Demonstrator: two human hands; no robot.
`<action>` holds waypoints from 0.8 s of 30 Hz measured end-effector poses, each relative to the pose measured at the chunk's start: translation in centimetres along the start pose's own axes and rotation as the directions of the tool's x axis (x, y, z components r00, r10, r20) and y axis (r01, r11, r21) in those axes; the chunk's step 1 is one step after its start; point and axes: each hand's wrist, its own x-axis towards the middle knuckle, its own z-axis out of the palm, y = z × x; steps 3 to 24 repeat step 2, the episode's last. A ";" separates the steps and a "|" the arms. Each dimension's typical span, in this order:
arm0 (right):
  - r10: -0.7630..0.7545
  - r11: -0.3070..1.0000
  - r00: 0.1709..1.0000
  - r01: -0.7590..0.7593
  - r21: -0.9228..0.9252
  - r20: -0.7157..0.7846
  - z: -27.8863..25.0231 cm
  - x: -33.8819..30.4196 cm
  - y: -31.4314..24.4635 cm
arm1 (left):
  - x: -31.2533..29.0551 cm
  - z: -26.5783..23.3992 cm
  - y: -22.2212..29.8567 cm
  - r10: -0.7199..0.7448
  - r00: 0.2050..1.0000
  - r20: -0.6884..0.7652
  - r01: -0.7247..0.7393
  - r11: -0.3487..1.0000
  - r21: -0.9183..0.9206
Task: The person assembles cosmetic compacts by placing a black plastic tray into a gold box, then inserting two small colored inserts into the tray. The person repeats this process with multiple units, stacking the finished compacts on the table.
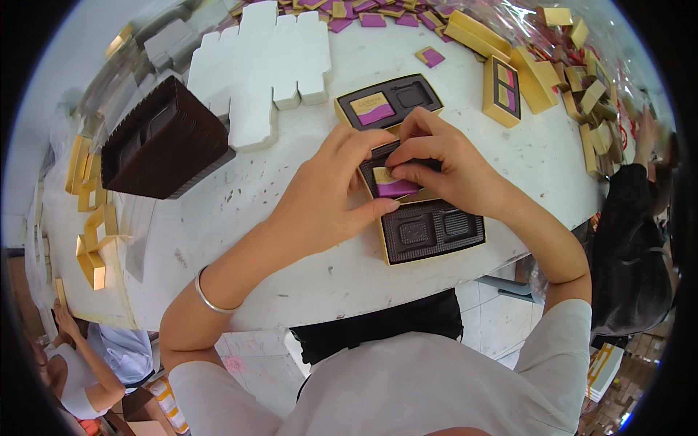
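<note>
Mid-table, a gold box with a dark brown tray lies partly under both my hands. My left hand grips its left side, thumb at the near corner and fingers at the far one. The thumb and forefinger of my right hand are pinched at the top edge of a gold-and-purple wrapped square, in the tray's left part. Just beyond lies a similar box with one wrapped square and one bare hollow. On the near side, another tray box shows two bare hollows.
A stack of brown trays and flat white cartons stand left. Loose wrapped squares lie at the back. A filled box and gold sleeves are right. Other people sit at both sides.
</note>
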 end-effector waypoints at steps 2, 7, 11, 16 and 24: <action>-0.058 0.990 0.995 0.068 -0.127 0.079 -0.1 0.7 0.3 | -0.2 -0.2 -0.3 -0.023 1.000 0.011 0.024 0.996 -0.081; -0.058 0.990 0.995 0.068 -0.127 0.079 -0.1 0.7 0.3 | -0.2 -0.2 -0.3 -0.023 1.000 0.011 0.024 0.996 -0.081; -0.058 0.990 0.995 0.068 -0.127 0.079 -0.1 0.7 0.3 | -0.2 -0.2 -0.3 -0.023 1.000 0.011 0.024 0.996 -0.081; -0.058 0.990 0.995 0.068 -0.127 0.079 -0.1 0.7 0.3 | -0.2 -0.2 -0.3 -0.023 1.000 0.011 0.024 0.996 -0.081; -0.058 0.990 0.995 0.068 -0.127 0.079 -0.1 0.7 0.3 | -0.2 -0.2 -0.3 -0.023 1.000 0.011 0.024 0.996 -0.081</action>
